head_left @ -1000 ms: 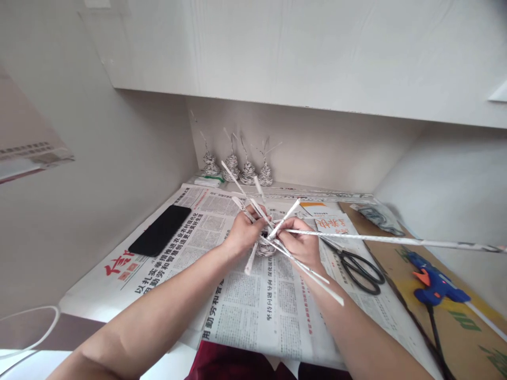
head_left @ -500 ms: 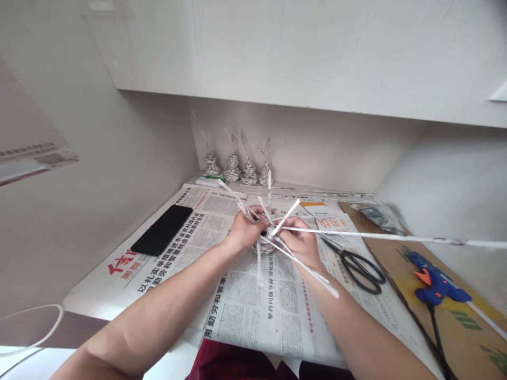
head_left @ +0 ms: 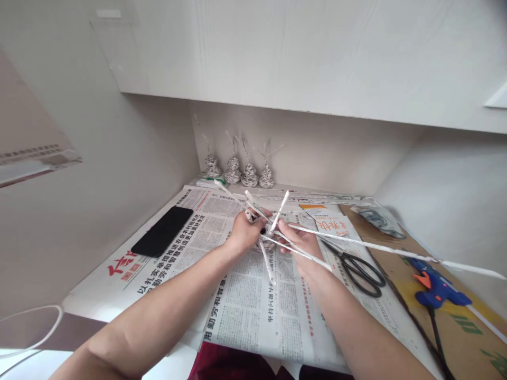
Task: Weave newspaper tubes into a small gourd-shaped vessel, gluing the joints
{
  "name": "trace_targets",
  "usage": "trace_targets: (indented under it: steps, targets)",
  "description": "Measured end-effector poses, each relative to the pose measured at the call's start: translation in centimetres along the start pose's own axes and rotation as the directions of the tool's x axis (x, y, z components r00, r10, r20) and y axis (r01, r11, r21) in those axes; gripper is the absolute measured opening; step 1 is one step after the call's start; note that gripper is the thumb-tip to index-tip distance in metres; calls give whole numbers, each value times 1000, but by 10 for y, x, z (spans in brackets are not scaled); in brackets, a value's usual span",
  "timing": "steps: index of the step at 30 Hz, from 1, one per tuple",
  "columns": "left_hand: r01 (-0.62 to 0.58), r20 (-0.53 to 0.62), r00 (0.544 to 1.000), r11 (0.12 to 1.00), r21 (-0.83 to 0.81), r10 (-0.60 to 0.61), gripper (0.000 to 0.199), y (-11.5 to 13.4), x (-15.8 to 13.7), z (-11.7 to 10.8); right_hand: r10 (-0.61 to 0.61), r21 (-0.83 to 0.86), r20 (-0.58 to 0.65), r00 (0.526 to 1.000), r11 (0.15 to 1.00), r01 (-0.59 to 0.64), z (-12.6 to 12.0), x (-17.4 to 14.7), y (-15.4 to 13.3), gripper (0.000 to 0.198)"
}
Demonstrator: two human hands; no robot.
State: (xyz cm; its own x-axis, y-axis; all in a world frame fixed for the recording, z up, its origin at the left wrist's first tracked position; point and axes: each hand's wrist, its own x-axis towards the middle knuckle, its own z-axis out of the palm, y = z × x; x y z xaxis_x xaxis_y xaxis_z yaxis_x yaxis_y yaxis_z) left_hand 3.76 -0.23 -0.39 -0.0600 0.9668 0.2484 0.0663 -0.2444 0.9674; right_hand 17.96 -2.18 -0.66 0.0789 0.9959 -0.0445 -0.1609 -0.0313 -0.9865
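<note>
A small woven piece of rolled newspaper (head_left: pixel 268 244) is between my hands, with several white paper strips fanning out from it. My left hand (head_left: pixel 244 230) grips its left side, thumb over the top near a dark central opening. My right hand (head_left: pixel 301 241) is at the right side, thumb and fingers pinched around the paper strips. One long paper strip (head_left: pixel 376 244) runs from there far to the right. Another short strip (head_left: pixel 280 210) points up by the right thumb. The fingers partly hide the weaving.
Newspaper (head_left: pixel 253 311) covers the table. A black phone (head_left: pixel 162 231) lies left, black scissors (head_left: pixel 362 273) right. A blue glue gun (head_left: pixel 439 290) rests on cardboard (head_left: pixel 467 332). Several woven gourd shapes (head_left: pixel 249 174) stand at the back, beside long paper rods (head_left: pixel 325 198). A white cabinet (head_left: pixel 277 53) overhangs.
My right hand has shifted slightly, and its thumb now shows at the strips. The long strip's far end has dropped lower. The short strips around the weaving have changed angle.
</note>
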Motion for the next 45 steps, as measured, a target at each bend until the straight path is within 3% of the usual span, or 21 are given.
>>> trace_targets:
  steps: [10, 16, 21, 24, 34, 37, 39, 42, 45]
  targets:
    - [36, 47, 998, 999, -32, -35, 11, 3, -3, 1, 174, 114, -16, 985, 979, -171, 3, 0, 4, 28]
    - [13, -52, 999, 1000, -2, -13, 12, 6, -1, -4, 223, 111, 101, 970, 966, -234, 3, -3, 8, 29]
    - [-39, -162, 986, 998, -53, 30, 11, 5, 1, -4, 24, 95, 142, 990, 995, -37, 8, -12, 9, 25]
    - [-34, -138, 990, 996, -78, 23, 10, 6, -1, -2, -69, 46, 136, 988, 997, 63, 8, -15, 7, 27]
    - [23, -36, 999, 999, -27, -24, 12, 12, -9, 2, -6, 67, 76, 997, 998, 1, 5, -3, 11, 23]
    - [3, -32, 999, 1000, -22, -3, 15, 11, -10, 3, -56, -81, 85, 995, 995, 63, 2, -1, 9, 25]
    - [-8, -26, 1000, 1000, -19, 8, 15, 11, -10, 4, -166, -222, 98, 981, 957, 184, -1, -2, 8, 22]
    - [-23, -18, 1000, 999, -23, 23, 14, 11, -11, 4, -397, -391, 125, 909, 823, 413, -5, -3, 6, 12]
    - [-32, -2, 999, 999, -19, 32, 12, 9, -10, 4, -485, -475, 167, 859, 724, 501, -7, -4, 7, 12]
